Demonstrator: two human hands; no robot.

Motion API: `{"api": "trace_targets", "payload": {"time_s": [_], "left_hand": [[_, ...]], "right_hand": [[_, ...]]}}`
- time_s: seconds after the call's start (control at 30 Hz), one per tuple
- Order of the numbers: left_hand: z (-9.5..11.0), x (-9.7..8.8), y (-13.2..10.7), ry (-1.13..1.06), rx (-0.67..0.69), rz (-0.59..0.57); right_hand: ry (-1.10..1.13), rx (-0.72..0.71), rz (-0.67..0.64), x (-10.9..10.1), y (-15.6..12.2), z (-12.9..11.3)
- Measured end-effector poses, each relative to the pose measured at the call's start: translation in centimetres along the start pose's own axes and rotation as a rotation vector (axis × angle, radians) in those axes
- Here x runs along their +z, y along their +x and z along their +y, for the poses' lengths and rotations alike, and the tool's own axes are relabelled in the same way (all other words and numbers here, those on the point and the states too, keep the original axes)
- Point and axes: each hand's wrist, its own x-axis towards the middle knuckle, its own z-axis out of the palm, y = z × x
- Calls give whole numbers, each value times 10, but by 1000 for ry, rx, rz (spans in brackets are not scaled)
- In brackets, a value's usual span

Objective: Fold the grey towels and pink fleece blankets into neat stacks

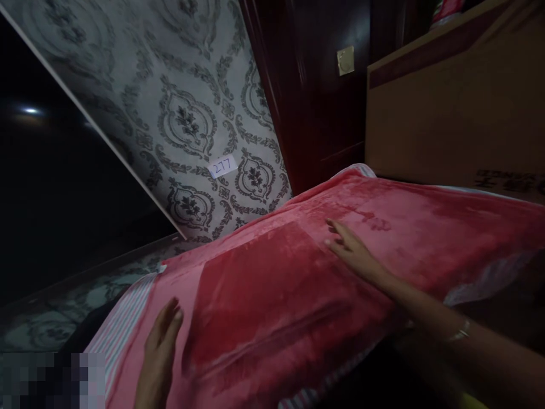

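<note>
A pink and red plush blanket (pixel 409 227) with a striped border is spread out below me. Across its middle lies a darker red rectangular area (pixel 255 284); whether this is a separate folded piece or part of the blanket I cannot tell. My left hand (pixel 162 335) is at the left of the dark rectangle, fingers extended and holding nothing. Over the upper right edge of the rectangle is my right hand (pixel 349 253), its fingers stretched and apart, with nothing in them. Contact between the hands and the fabric is not clear. A bracelet circles the right wrist.
Behind the blanket stands a patterned wall (pixel 187 119) with a paper label (pixel 223 165) reading 277. A dark wooden door or panel (pixel 315 102) adjoins it. A large cardboard box (pixel 451 113) stands at the right, and a black glossy screen-like panel (pixel 63 170) at the left.
</note>
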Motion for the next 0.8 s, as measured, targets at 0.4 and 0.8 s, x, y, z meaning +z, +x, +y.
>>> {"api": "trace_targets", "payload": {"time_s": [0.4, 0.8], "left_hand": [[84, 173, 108, 608, 194, -382], [9, 180, 114, 845, 114, -377]], "right_hand": [[-612, 63, -273, 146, 110, -50], [-888, 41, -402, 147, 96, 31]]}}
